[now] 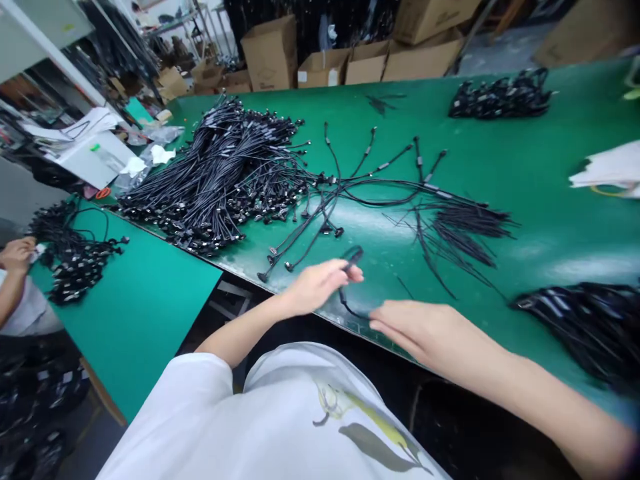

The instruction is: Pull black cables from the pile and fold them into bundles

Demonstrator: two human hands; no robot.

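Observation:
My left hand (320,285) is closed around a looped black cable (354,255), held just above the table's near edge. A thin black strand (353,309) hangs from the loop and runs to my right hand (417,325), whose fingers pinch its end. Whether this strand is the cable's own end or a separate tie I cannot tell. Beyond my hands lie several loose black cables with connectors (370,181). To their right is a spread bundle of thin black ties (467,223).
A large heap of black cables (215,167) covers the left of the green table (500,153). Bundled cables lie at the back right (500,95) and near right (585,320). Another person's hand (17,255) is at far left by more cables. Cardboard boxes (270,53) stand behind.

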